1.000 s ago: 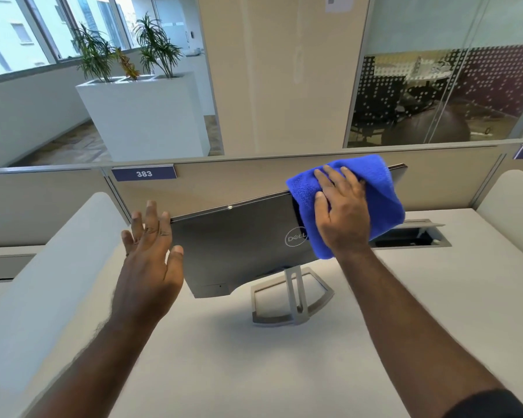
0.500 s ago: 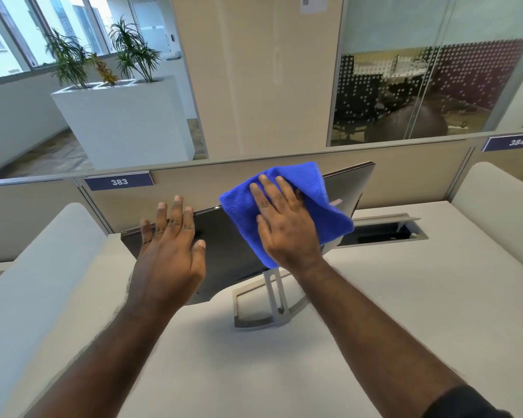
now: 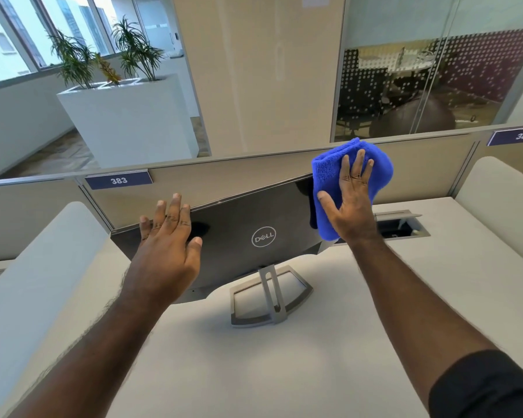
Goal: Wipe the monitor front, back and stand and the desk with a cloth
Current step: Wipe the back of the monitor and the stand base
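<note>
My right hand (image 3: 352, 203) has slid the blue cloth (image 3: 338, 176) from the middle of the monitor (image 3: 254, 218) back out to its far right top corner, fingers spread flat, pressing it on the glossy rear panel. My left hand (image 3: 166, 245) stays braced on the left part, fingers loosely spread. The monitor sits on its stand (image 3: 267, 300) on the desk (image 3: 284, 372), tilted.

Blue cloth (image 3: 326, 176); glossy black monitor (image 3: 254, 212); silver stand (image 3: 269, 300); off-white desk (image 3: 284, 372).

Bright daylight, soft shadows, wide-angle edge distortion
</note>
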`<state>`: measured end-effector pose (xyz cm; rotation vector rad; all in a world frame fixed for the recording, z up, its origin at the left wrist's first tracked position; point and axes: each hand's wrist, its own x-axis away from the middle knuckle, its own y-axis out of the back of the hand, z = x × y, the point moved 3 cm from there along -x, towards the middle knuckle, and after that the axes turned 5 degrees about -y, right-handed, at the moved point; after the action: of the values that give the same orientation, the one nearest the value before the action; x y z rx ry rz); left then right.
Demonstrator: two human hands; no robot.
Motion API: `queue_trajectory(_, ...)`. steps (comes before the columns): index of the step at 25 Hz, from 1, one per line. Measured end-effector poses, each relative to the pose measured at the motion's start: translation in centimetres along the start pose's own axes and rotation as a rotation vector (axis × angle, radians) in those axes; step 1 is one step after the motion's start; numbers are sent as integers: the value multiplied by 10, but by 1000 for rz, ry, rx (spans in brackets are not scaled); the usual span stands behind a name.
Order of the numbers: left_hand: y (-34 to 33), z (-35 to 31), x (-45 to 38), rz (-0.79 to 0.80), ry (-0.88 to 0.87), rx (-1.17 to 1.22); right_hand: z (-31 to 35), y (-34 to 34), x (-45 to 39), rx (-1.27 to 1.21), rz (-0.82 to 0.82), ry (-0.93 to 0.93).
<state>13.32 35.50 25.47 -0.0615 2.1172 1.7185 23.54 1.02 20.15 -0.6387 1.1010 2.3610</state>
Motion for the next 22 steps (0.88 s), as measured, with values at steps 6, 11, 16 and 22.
queue_trajectory(6,-1,-1,0,6,4,-16,-4,-12,16,-67,-69,-36)
queue_trajectory(11,-12,-14,13,-47,-38,-13,-9,-12,40,-200,-167,-66)
queue_trajectory(16,-60,-35,51,-1,-163,31,-42,-9,113,-301,-182,-452)
queue_trajectory(22,-160,-40,92,378,-94,67,-54,-48,189,-122,319,-564)
